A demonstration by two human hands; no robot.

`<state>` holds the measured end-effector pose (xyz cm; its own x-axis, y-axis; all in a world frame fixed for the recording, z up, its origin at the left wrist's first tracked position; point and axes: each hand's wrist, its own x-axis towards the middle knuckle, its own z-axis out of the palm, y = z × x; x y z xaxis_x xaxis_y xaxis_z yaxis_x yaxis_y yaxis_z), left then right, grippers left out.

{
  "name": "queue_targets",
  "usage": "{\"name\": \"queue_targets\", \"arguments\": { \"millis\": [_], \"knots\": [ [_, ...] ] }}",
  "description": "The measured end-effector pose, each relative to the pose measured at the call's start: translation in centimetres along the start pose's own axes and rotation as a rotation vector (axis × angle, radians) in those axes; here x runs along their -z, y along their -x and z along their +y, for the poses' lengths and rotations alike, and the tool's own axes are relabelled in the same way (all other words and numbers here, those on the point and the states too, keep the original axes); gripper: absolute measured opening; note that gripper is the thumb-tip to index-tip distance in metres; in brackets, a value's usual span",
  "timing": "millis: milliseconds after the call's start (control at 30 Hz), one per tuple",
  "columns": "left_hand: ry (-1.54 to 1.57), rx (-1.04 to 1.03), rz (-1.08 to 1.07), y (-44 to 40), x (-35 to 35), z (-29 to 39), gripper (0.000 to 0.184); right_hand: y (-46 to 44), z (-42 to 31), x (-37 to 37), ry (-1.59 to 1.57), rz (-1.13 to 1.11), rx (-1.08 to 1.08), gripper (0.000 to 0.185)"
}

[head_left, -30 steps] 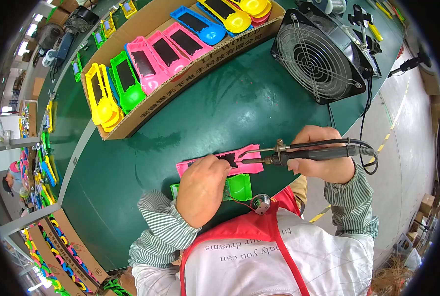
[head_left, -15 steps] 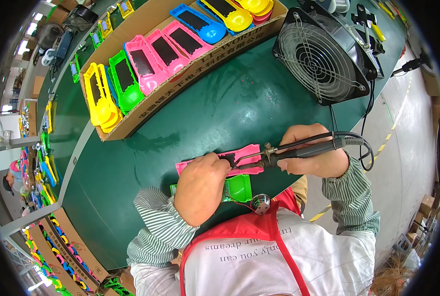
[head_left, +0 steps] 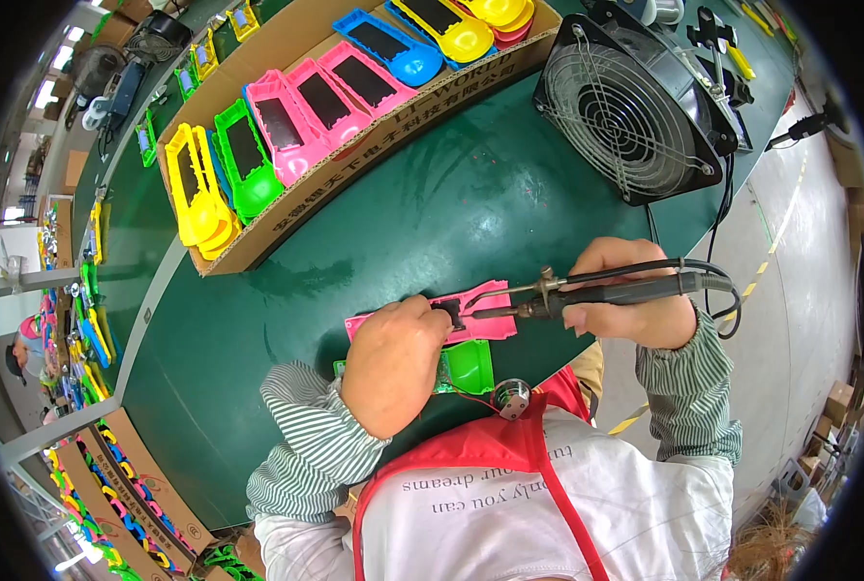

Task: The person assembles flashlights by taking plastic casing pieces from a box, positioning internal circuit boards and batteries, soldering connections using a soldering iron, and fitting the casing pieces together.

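Pink shell: I'm watching a long, shallow pink plastic shell (head_left: 493, 327) lying across the lower middle of the frame, on the green surface (head_left: 432, 223).
Left hand: the left hand (head_left: 393, 368) is covering the shell's left part, fingers bent and bunched; its fingertips are hidden, so I can't tell whether they're pinching or only pressing.
Right hand: the right hand (head_left: 650, 327) is closing round a black-handled soldering tool (head_left: 606, 294), whose metal tip is pointing left over the shell, by the dark insert (head_left: 447, 308).
Position: the shell is extending rightward from under the left hand and lying left of the right hand.
Handling: I'm judging the shell light, fairly stiff and a little slippery, its thin rims prone to flexing.
Hold: I'm favouring its long side walls, away from the probably hot tip; for the tool, the handle.
Nearby: a green plastic shell (head_left: 470, 366) is lying just below, with a round metal part (head_left: 511, 398) near its right end.
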<state>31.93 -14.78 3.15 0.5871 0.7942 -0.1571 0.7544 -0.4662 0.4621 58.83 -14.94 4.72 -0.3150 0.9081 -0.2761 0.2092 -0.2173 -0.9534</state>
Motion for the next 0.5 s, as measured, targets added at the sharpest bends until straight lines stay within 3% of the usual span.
{"name": "queue_targets", "arguments": {
  "millis": [200,500],
  "knots": [
    [0.005,-0.009,0.021,0.0,-0.1,-0.2,0.011,1.7,0.5,-0.3,0.027,0.084,0.163,0.017],
    [0.004,-0.013,0.030,-0.1,-0.3,-0.4,0.011,3.5,1.0,-2.1,0.161,0.217,0.188,0.023]
  ]
}}
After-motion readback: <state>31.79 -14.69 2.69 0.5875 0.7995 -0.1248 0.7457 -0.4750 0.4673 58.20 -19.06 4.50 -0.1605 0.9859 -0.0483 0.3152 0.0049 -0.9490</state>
